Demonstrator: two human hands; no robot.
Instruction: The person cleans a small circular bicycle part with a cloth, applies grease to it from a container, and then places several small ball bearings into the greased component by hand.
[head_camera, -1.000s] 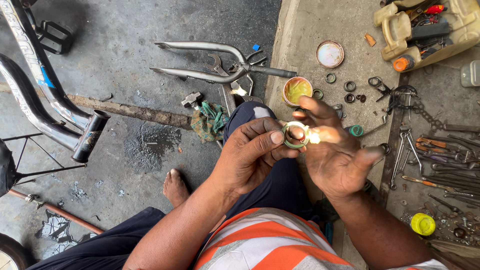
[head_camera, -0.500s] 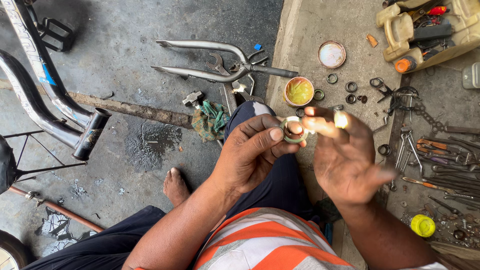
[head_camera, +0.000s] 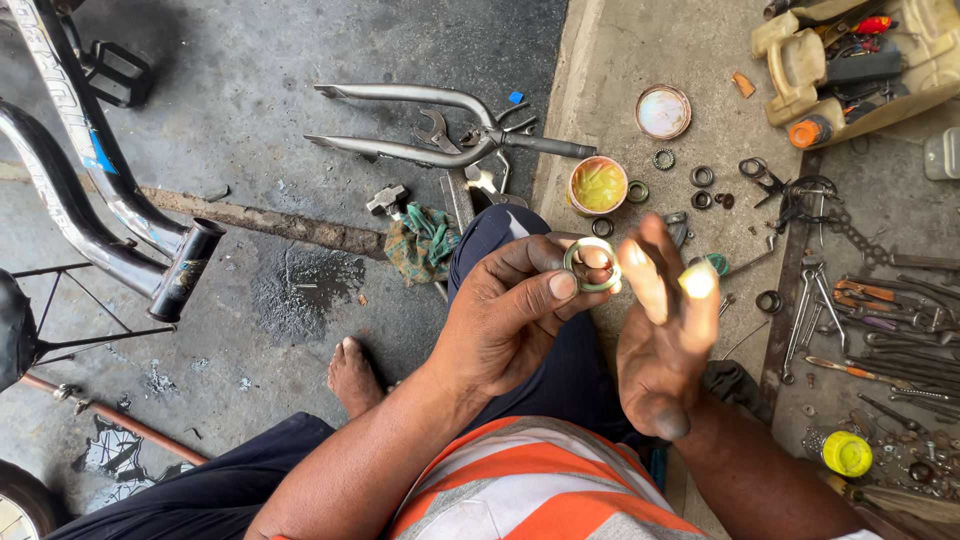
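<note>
Bearing ring (head_camera: 592, 265), greased and greenish, sits pinched between the thumb and fingertips of my left hand (head_camera: 510, 320), held up over my lap above the dark trousers. My right hand (head_camera: 665, 335) is just beside it, not touching; its fingers are spread and blurred, and a dab of yellow-green grease sits on one fingertip (head_camera: 698, 280).

Below the hands I see my bare foot (head_camera: 352, 375) on stained, dark concrete floor (head_camera: 260, 130). A raised, paler concrete slab (head_camera: 620, 60) runs up the right side, its edge passing just past my knee.

Close beyond the ring, an open grease tin (head_camera: 598, 186) stands on the slab, with small rings and washers (head_camera: 701, 177) scattered beside it and its lid (head_camera: 663, 112) farther back. A green rag (head_camera: 424, 243) lies at the slab's edge. Spanners and pliers (head_camera: 880, 320) crowd the far right, leaving little free floor there.

Farther off, a grey bicycle fork (head_camera: 420, 125) lies on the dark floor, and a bicycle frame (head_camera: 90, 210) stands at the left. Between frame and fork the floor is open.
</note>
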